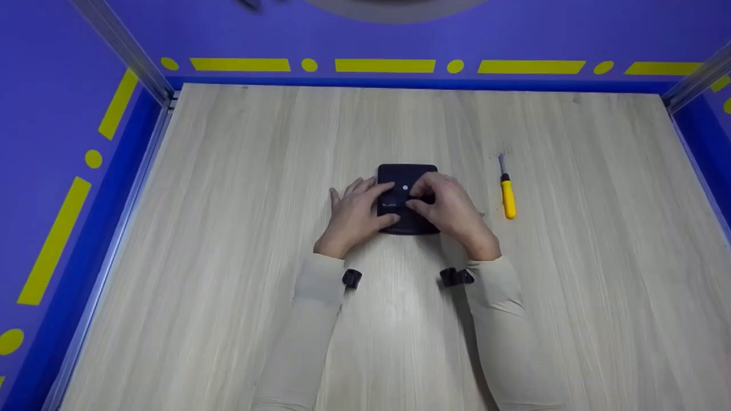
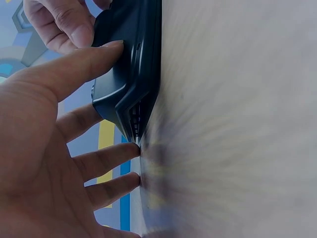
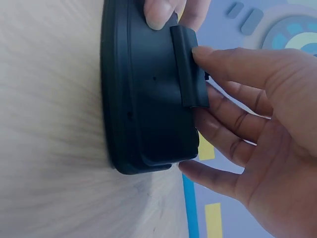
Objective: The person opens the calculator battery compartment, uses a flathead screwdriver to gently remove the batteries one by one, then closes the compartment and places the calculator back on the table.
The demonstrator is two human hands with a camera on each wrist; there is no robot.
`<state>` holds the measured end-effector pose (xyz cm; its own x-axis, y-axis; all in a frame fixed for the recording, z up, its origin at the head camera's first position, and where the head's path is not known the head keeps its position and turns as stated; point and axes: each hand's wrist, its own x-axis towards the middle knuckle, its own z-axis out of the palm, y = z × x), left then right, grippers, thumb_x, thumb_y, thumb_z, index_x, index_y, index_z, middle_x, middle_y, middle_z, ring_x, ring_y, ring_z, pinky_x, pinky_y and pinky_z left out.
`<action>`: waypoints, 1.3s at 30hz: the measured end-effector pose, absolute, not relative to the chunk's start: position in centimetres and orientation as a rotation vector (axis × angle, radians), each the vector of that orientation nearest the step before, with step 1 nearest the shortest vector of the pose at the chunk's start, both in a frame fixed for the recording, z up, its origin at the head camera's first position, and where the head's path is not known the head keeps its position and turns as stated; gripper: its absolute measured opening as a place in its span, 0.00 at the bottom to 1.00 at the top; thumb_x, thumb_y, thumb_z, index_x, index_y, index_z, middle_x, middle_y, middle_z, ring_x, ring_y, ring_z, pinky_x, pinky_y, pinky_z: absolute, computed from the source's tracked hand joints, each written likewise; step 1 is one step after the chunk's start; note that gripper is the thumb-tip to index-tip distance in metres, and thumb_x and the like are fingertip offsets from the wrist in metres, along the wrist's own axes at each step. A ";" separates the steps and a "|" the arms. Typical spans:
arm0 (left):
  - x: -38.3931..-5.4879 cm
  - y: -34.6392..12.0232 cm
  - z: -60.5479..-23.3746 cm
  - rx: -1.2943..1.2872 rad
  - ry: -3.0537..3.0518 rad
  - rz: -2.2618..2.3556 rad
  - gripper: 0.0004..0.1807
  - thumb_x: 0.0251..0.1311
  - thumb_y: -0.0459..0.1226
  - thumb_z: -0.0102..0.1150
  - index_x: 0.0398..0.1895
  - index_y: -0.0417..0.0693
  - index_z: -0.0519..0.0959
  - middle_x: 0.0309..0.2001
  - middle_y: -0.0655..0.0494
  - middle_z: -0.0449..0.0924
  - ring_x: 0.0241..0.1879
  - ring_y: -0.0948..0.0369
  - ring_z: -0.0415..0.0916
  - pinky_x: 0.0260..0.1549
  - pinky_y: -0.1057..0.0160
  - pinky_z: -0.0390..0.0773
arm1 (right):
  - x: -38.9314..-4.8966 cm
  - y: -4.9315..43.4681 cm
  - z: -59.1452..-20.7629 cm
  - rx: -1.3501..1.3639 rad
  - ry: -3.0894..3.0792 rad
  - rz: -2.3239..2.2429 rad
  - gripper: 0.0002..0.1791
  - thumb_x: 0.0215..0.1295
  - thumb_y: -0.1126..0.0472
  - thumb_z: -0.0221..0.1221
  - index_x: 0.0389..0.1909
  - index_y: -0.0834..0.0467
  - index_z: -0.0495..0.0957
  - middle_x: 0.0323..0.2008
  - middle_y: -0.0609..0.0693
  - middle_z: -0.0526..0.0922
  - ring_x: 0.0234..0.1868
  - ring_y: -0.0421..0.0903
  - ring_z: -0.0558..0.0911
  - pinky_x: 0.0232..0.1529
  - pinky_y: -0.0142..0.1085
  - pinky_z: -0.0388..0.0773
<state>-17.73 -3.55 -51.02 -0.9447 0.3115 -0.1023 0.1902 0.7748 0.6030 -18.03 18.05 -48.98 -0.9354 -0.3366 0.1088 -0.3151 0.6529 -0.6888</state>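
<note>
A black, box-shaped device [image 1: 408, 224] with rounded corners lies in the middle of the table, with a small round white spot on its top face. My left hand [image 1: 355, 214] is at its left side, thumb and forefinger pressing on the top while the other fingers spread toward the table. Above the top face, my right hand [image 1: 451, 205] pinches a narrow black cover piece [image 3: 189, 67] between thumb and fingers. That cover stands raised from the device in the right wrist view. Its far end is partly hidden behind the fingers.
A screwdriver [image 1: 508, 197] with a yellow handle lies on the wood-grain table [image 1: 582, 257] to the right of the device. Tiny dark bits are scattered near its tip. Blue panels [image 1: 388, 43] with yellow marks border the table at the back and sides.
</note>
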 end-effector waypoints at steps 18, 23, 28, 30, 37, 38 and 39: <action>-17.6 -3.6 -51.0 0.386 2.766 0.910 0.38 0.67 0.53 0.71 0.79 0.60 0.72 0.80 0.46 0.62 0.81 0.44 0.52 0.72 0.22 0.36 | -18.0 18.0 -49.0 -0.542 2.844 -1.165 0.03 0.74 0.67 0.65 0.42 0.63 0.86 0.42 0.56 0.85 0.47 0.55 0.80 0.55 0.50 0.76; -17.6 -3.6 -51.0 0.382 2.766 0.915 0.38 0.67 0.53 0.71 0.79 0.60 0.72 0.80 0.47 0.62 0.81 0.45 0.52 0.73 0.23 0.35 | -18.0 18.3 -48.9 -0.542 2.840 -1.207 0.03 0.75 0.67 0.64 0.42 0.63 0.85 0.42 0.56 0.85 0.46 0.55 0.80 0.54 0.49 0.77; -17.6 -3.6 -51.1 0.381 2.761 0.930 0.37 0.67 0.53 0.71 0.78 0.60 0.72 0.80 0.47 0.62 0.81 0.44 0.52 0.73 0.23 0.35 | -18.0 18.7 -48.7 -0.517 2.826 -1.239 0.03 0.76 0.67 0.64 0.43 0.63 0.84 0.42 0.56 0.84 0.45 0.54 0.79 0.51 0.47 0.77; -17.6 -3.6 -51.1 0.386 2.761 0.931 0.37 0.67 0.53 0.71 0.78 0.60 0.72 0.80 0.47 0.62 0.81 0.44 0.52 0.73 0.23 0.35 | -18.0 18.9 -48.6 -0.501 2.827 -1.244 0.03 0.76 0.67 0.64 0.43 0.64 0.84 0.43 0.56 0.84 0.46 0.54 0.81 0.52 0.48 0.79; -17.7 -3.7 -51.2 0.401 2.763 0.934 0.38 0.66 0.53 0.71 0.78 0.59 0.72 0.80 0.46 0.63 0.81 0.43 0.52 0.72 0.23 0.36 | -18.1 20.0 -48.4 -0.423 2.817 -1.277 0.04 0.76 0.68 0.62 0.44 0.65 0.84 0.45 0.57 0.84 0.52 0.56 0.83 0.60 0.52 0.80; -17.7 -3.7 -51.2 0.400 2.762 0.937 0.38 0.66 0.53 0.71 0.78 0.59 0.72 0.80 0.46 0.62 0.81 0.43 0.52 0.73 0.23 0.36 | -18.1 20.2 -48.4 -0.412 2.817 -1.283 0.04 0.76 0.68 0.62 0.44 0.65 0.84 0.45 0.58 0.84 0.52 0.56 0.83 0.60 0.52 0.80; -17.7 -3.7 -51.2 0.398 2.761 0.940 0.38 0.66 0.53 0.71 0.78 0.59 0.72 0.80 0.46 0.62 0.81 0.43 0.52 0.73 0.23 0.36 | -18.1 20.3 -48.3 -0.398 2.819 -1.288 0.03 0.76 0.69 0.62 0.44 0.65 0.84 0.45 0.58 0.84 0.52 0.57 0.83 0.60 0.52 0.80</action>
